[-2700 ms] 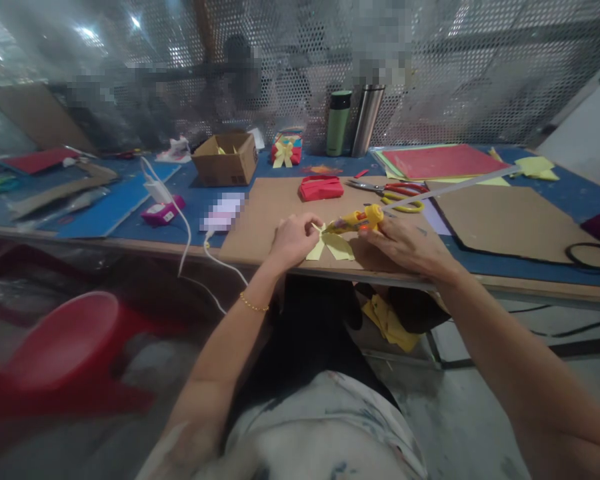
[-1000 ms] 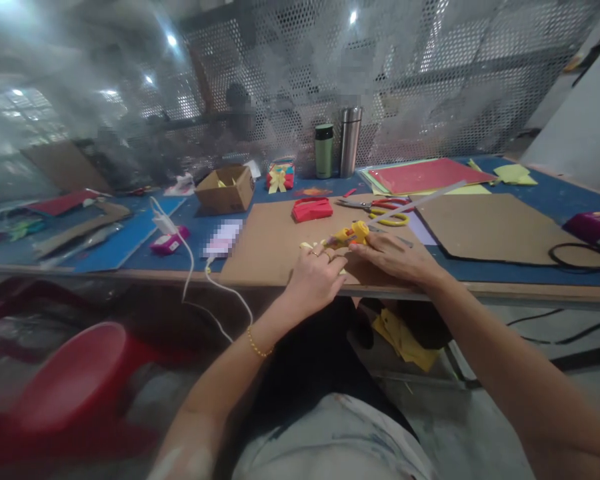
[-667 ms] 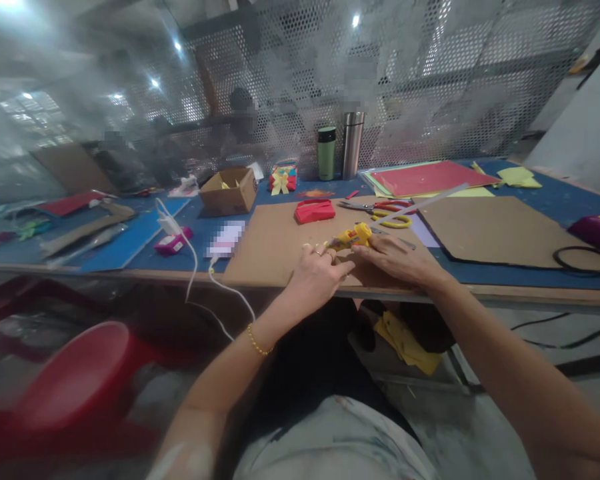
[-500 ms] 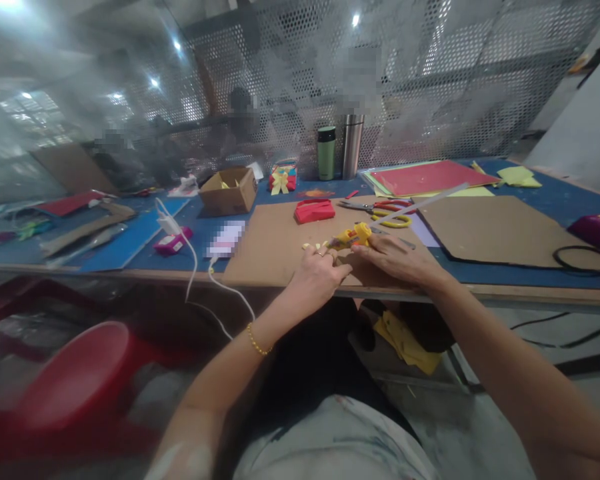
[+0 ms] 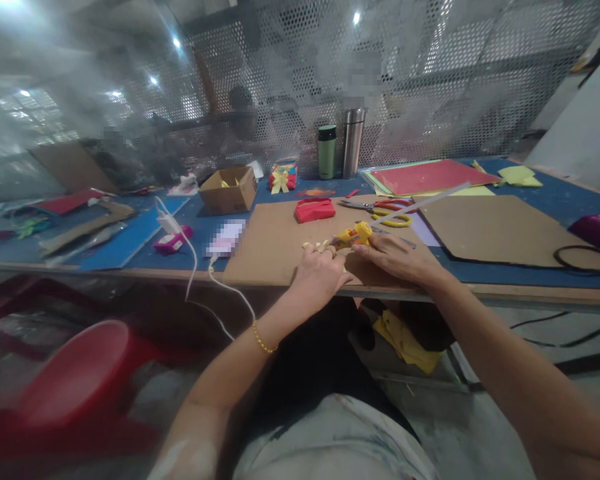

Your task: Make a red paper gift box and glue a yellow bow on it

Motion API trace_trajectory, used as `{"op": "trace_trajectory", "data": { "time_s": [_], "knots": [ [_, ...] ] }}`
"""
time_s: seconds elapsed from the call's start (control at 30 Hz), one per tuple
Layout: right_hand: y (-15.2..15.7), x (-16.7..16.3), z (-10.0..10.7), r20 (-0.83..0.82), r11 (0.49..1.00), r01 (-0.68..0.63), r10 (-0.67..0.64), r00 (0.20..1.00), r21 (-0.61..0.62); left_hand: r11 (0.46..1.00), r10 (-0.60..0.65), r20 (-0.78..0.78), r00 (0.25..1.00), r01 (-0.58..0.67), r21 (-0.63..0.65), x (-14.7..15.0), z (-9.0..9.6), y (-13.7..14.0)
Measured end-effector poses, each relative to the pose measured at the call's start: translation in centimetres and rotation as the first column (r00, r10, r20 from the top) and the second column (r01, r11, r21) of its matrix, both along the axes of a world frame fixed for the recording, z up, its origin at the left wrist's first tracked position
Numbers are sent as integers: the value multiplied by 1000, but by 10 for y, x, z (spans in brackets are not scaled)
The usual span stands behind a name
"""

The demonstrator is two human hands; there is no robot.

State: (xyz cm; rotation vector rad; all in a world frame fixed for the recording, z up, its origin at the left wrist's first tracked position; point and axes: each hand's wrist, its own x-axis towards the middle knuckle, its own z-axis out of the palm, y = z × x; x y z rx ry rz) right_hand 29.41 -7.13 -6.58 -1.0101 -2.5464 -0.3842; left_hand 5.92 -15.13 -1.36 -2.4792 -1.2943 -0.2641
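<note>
My right hand [image 5: 393,257] is closed around a yellow hot glue gun [image 5: 355,233]. A long translucent glue stick [image 5: 425,202] sticks out of its back, pointing up and right. Close by on the left, my left hand [image 5: 320,270] has its fingers curled and pinched at the gun's front end. Small pale yellow pieces [image 5: 309,246] show at its fingertips; their exact shape is hidden by the fingers. Both hands are over a brown cardboard sheet [image 5: 265,247] at the table's front edge. Beyond them lies a folded red piece [image 5: 315,210].
Pliers [image 5: 357,206] and scissors with yellow handles [image 5: 395,219] lie beyond my right hand. A cardboard box [image 5: 229,190], a green tumbler [image 5: 327,153] and a steel flask [image 5: 353,143] stand behind. White cables [image 5: 195,260] hang over the edge at left. A red stool [image 5: 75,373] is below.
My left hand has turned slightly, its fingers shifting a little closer to the glue gun's front. The right hand and the glue gun stay almost in place.
</note>
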Motion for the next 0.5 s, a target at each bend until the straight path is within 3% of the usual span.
{"op": "trace_trajectory", "data": {
  "time_s": [0.3, 0.5],
  "knots": [
    [-1, -6, -1, 60, 999, 33, -33, 998, -8, 993, 4, -75, 997, 5, 120, 6, -2, -4],
    [-8, -1, 12, 43, 999, -39, 39, 998, 10, 987, -11, -52, 999, 19, 162, 0, -3, 3]
  ]
}}
